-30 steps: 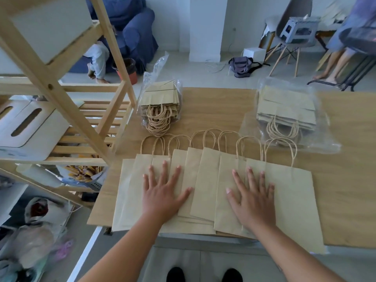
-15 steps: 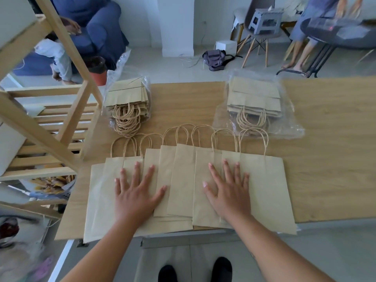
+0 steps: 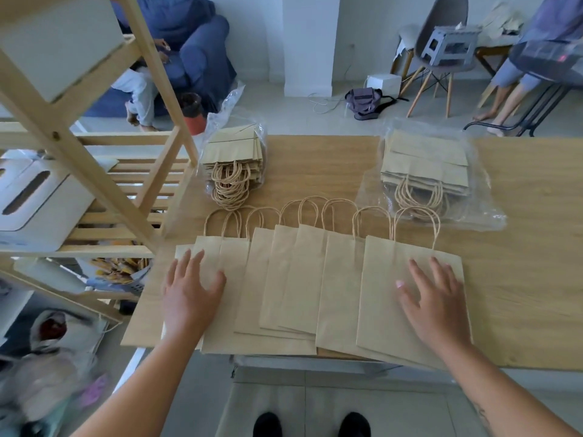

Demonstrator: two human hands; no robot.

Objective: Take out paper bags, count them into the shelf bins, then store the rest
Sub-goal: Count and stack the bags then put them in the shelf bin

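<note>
2 black shoes [image 3: 266, 424] at the bottom edge, on the floor just short of the wooden table [image 3: 520, 279]. Both forearms reach fwd over its near edge.

L hand [image 3: 189, 291] lies palm down on the leftmost of the fanned paper bags [image 3: 303, 279], fingers straight and spread, gripping nothing. R hand [image 3: 437, 301] does the same on the rightmost, topmost bag: fingers straight, apart, nothing held.

The fan is approx 7 flat brown bags overlapping L to R along the near table edge, some bottoms overhanging it. Overlaps hide the exact count. 6 cord handle loops show at their far ends.

Beyond the fan are 2 packs of more bags in clear plastic. Left pack [image 3: 233, 156] has handles spilling out toward the fan, just beside its loops. Right pack [image 3: 426, 165] lies flat w/ plastic spread round it, near the rightmost loop. Bags per pack: can't tell.

Left of the table stands a wooden shelf [image 3: 94, 190] w/ slatted levels. It has 1 white bin [image 3: 34, 200] w/ a slot on the mid level and 1 white box [image 3: 56, 42] higher up.

Far floor: 1 purple bag [image 3: 366, 102], 1 small white carton [image 3: 383, 85], 1 red pot [image 3: 193, 116], 1 grey chair [image 3: 441, 14] w/ a grey step stool [image 3: 451, 47] on its seat. 2 other people sit, one far L in blue [image 3: 189, 42], one far R [image 3: 504, 99] w/ mostly legs showing.
</note>
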